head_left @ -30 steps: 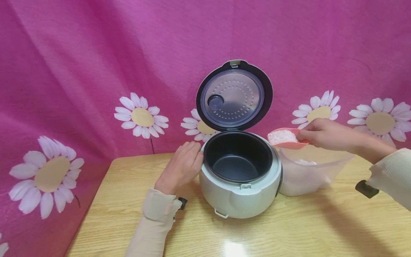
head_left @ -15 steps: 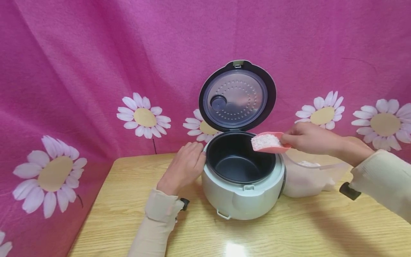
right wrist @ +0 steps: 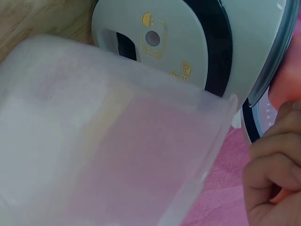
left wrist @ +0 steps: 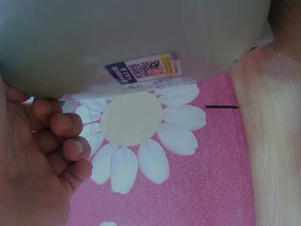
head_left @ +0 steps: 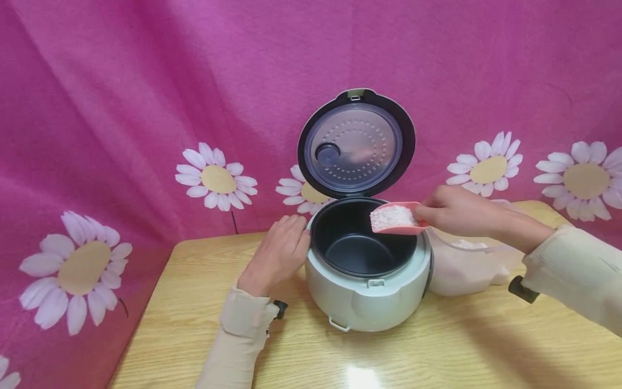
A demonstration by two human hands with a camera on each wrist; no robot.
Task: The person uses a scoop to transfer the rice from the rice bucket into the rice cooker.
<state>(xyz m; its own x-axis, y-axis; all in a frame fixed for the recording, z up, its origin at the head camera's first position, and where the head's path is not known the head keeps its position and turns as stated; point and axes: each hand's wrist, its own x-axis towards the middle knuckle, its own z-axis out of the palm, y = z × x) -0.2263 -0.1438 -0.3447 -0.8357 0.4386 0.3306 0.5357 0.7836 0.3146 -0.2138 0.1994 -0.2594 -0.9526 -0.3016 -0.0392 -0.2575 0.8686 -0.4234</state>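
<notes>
My right hand (head_left: pixel 459 213) grips a pink scoop (head_left: pixel 402 230) by its handle. White, fine-grained stuff (head_left: pixel 392 216) fills the scoop, which is held roughly level over the right part of the cooker's black inner pot (head_left: pixel 357 254). The pot sits inside a white rice cooker (head_left: pixel 366 308) whose lid (head_left: pixel 357 146) stands raised. At the cooker's left side, my left hand (head_left: pixel 279 251) rests against the rim. The left wrist view shows its fingers (left wrist: pixel 66 125) loosely curled below the cooker wall (left wrist: pixel 141 37). The right wrist view catches the curled right hand (right wrist: pixel 277 160) and part of the scoop (right wrist: pixel 284 77).
A translucent plastic container (head_left: pixel 457 273) with more of the white stuff stands close to the cooker's right side, under the right forearm. Everything rests on a wooden table (head_left: pixel 194 302). Behind hangs a pink cloth (head_left: pixel 233 70) with daisies.
My right hand has carried the filled scoop leftward, from above the container to over the pot's right side. The left hand has stayed against the cooker.
</notes>
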